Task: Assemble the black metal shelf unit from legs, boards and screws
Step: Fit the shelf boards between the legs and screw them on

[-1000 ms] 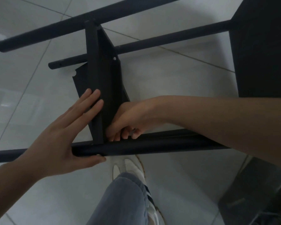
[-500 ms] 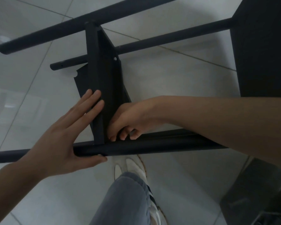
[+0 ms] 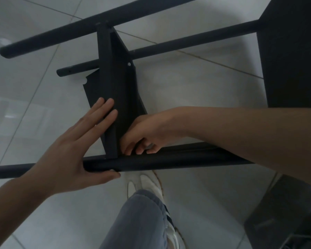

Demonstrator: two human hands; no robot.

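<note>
Fastening board (image 3: 115, 97) to near leg (image 3: 169, 161): left hand (image 3: 70, 155) flat, fingers straight, bracing both. Right hand (image 3: 144, 133) fingers curled at joint, contents hidden. Keep board square.

No readable text, label, brand or number anywhere; dim frame may hide small markings.

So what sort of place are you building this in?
Probably an indoor room, working on the floor: glossy pale floor tiles with grout lines, the shelf legs lying across them, the person's white sneaker below.
</note>
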